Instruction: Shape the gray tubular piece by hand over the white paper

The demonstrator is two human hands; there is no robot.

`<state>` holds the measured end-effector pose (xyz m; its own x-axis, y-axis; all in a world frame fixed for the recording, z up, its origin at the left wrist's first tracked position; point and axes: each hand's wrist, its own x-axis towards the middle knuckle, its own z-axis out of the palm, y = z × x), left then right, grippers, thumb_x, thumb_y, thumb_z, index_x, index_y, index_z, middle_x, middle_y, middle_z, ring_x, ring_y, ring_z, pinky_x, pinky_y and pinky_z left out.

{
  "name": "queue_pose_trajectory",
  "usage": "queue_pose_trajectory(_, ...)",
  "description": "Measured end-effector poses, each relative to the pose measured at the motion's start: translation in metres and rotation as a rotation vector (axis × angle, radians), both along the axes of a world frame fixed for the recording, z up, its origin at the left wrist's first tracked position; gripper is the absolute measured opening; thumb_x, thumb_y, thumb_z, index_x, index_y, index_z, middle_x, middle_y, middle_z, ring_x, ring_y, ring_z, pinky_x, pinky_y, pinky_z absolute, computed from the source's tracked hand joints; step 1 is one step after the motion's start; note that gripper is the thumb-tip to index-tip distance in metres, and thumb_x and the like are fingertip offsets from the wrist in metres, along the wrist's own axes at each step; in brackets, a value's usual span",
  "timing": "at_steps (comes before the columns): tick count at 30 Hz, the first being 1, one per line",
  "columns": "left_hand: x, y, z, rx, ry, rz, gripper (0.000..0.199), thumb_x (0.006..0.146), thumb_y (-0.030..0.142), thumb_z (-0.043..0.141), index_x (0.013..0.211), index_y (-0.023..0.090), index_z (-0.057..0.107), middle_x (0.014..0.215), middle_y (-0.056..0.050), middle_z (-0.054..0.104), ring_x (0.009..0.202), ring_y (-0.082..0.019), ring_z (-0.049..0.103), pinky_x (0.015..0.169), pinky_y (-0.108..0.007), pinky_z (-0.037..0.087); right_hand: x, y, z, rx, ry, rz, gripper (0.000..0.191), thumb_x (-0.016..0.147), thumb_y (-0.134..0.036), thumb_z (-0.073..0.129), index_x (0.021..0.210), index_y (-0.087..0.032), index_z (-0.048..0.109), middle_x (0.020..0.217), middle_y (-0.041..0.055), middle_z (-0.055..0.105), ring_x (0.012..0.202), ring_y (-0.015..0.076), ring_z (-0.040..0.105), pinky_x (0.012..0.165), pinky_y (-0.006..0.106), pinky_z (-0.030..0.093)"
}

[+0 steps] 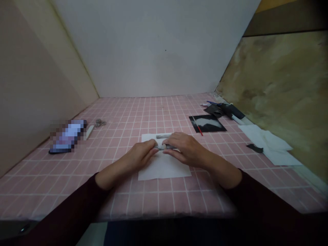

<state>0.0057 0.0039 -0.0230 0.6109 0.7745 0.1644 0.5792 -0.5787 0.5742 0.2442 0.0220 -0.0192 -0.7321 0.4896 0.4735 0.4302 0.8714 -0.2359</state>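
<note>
Low over a white paper sheet [166, 169], my left hand [140, 152] and my right hand [184, 147] meet at a thin grey rod [160, 148]. The left thumb and fingers pinch one end of it. My right fingers close round the other part, with the thumb on the near side. A pale band shows on the rod by the right fingertips; I cannot tell what it is made of. Just behind, a second grey rod [161, 136] lies across the sheet's far edge, partly hidden by my right hand.
A phone-like blurred object [69, 136], a pale stick [90, 132] and a small grey lump [100, 122] lie left. To the right are a black sheet with white powder [208, 122], a thin red-ended stick [199, 129], dark pieces [214, 110] and white papers [269, 143]. Walls enclose the table.
</note>
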Motion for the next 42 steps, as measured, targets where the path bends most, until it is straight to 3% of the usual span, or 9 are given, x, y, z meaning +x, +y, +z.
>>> queue_pose_trajectory(5,-0.002,0.001,0.0,0.096,0.008,0.066,0.022,0.1,0.03,0.039,0.079,0.022,0.039,0.069,0.003,0.049,0.06,-0.014,0.046,0.06,-0.027,0.036,0.009,0.004,0.006,-0.021,0.067,-0.044,0.019,0.096,-0.03,0.06,0.098,-0.013,0.069,0.088,0.01,0.072,0.082,0.0226,0.064,0.077,0.035,0.048)
queue_pose_trajectory(11,0.005,-0.002,-0.006,0.14,-0.019,-0.022,0.019,0.1,0.027,0.038,0.083,0.022,0.04,0.07,0.003,0.048,0.06,-0.014,0.047,0.061,-0.027,0.038,-0.003,-0.004,0.006,0.005,-0.019,0.018,0.023,0.099,-0.03,0.056,0.098,-0.012,0.069,0.09,0.0118,0.072,0.084,0.0232,0.064,0.08,0.036,0.048)
queue_pose_trajectory(16,0.001,0.001,-0.002,0.146,0.026,0.071,0.02,0.101,0.029,0.038,0.082,0.022,0.04,0.07,0.002,0.05,0.06,-0.015,0.047,0.06,-0.027,0.035,0.008,0.003,0.008,0.035,0.041,-0.062,0.021,0.097,-0.032,0.06,0.101,-0.013,0.069,0.092,0.0116,0.074,0.086,0.0245,0.066,0.08,0.037,0.049)
queue_pose_trajectory(23,0.002,0.001,-0.006,0.08,0.006,-0.016,0.024,0.101,0.032,0.038,0.08,0.022,0.041,0.064,0.004,0.046,0.056,-0.013,0.045,0.058,-0.027,0.034,-0.004,-0.001,0.005,0.105,-0.07,-0.011,0.022,0.098,-0.032,0.058,0.098,-0.013,0.07,0.09,0.0114,0.074,0.084,0.024,0.066,0.086,0.04,0.049)
queue_pose_trajectory(28,-0.009,0.003,0.006,-0.016,-0.024,0.075,0.029,0.101,0.037,0.038,0.084,0.018,0.053,0.068,0.002,0.052,0.062,-0.014,0.049,0.06,-0.027,0.036,0.014,0.007,0.011,0.119,0.024,-0.076,0.02,0.097,-0.029,0.06,0.104,-0.013,0.069,0.093,0.0115,0.074,0.086,0.0242,0.065,0.078,0.036,0.05)
queue_pose_trajectory(35,-0.009,0.001,0.011,-0.337,-0.127,-0.022,0.034,0.099,0.042,0.04,0.081,0.018,0.055,0.065,0.003,0.045,0.056,-0.011,0.041,0.053,-0.024,0.035,-0.001,-0.002,0.011,0.103,-0.042,0.042,0.021,0.097,-0.03,0.061,0.104,-0.012,0.07,0.093,0.0127,0.073,0.089,0.0246,0.066,0.084,0.04,0.051)
queue_pose_trajectory(39,-0.017,0.005,0.015,-0.469,-0.198,0.068,0.036,0.099,0.046,0.04,0.085,0.018,0.058,0.06,0.005,0.039,0.051,-0.01,0.034,0.048,-0.022,0.031,0.019,0.004,0.02,0.077,0.048,-0.075,0.019,0.098,-0.028,0.059,0.108,-0.016,0.069,0.098,0.0121,0.074,0.092,0.0257,0.066,0.083,0.041,0.051)
queue_pose_trajectory(42,-0.019,0.006,0.015,-0.487,-0.22,0.076,0.036,0.098,0.046,0.042,0.085,0.018,0.059,0.06,0.005,0.038,0.051,-0.01,0.032,0.046,-0.021,0.03,0.024,0.005,0.024,0.041,0.029,-0.063,0.02,0.099,-0.027,0.056,0.108,-0.017,0.07,0.1,0.0121,0.075,0.093,0.0256,0.066,0.085,0.041,0.05)
